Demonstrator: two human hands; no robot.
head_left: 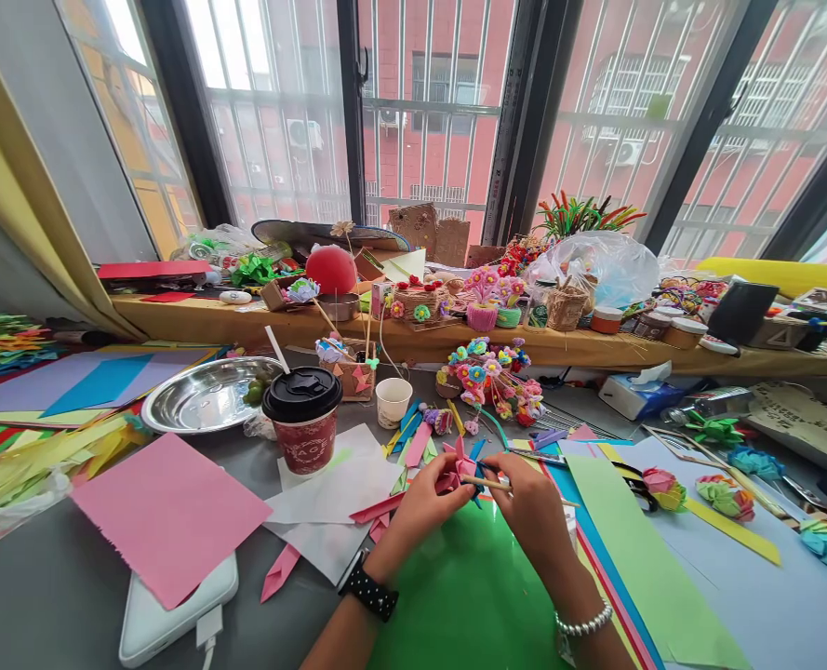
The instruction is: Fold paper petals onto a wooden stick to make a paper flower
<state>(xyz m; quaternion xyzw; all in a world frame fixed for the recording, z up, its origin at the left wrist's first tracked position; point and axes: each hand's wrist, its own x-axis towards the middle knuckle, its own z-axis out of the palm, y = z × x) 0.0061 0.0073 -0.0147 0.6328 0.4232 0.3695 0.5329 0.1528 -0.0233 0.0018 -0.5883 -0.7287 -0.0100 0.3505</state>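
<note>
- Nearest us, our left hand (423,507) is pinching the pink paper flower (455,470) above the green sheet (469,596) on the bench (71,586).
- Our right hand (531,507) is closing on a thin wooden stick (489,483) touching it.
- We are judging the flower light, crushable; hold its base.

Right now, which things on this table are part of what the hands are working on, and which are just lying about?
In hand:
- pink folded paper piece, pinched by the left hand
- thin wooden stick, held by the right hand
- green sheet under both hands

Lying about:
- lidded paper cup
- metal dish
- pink sheet
- white power bank
- tissue box
</note>
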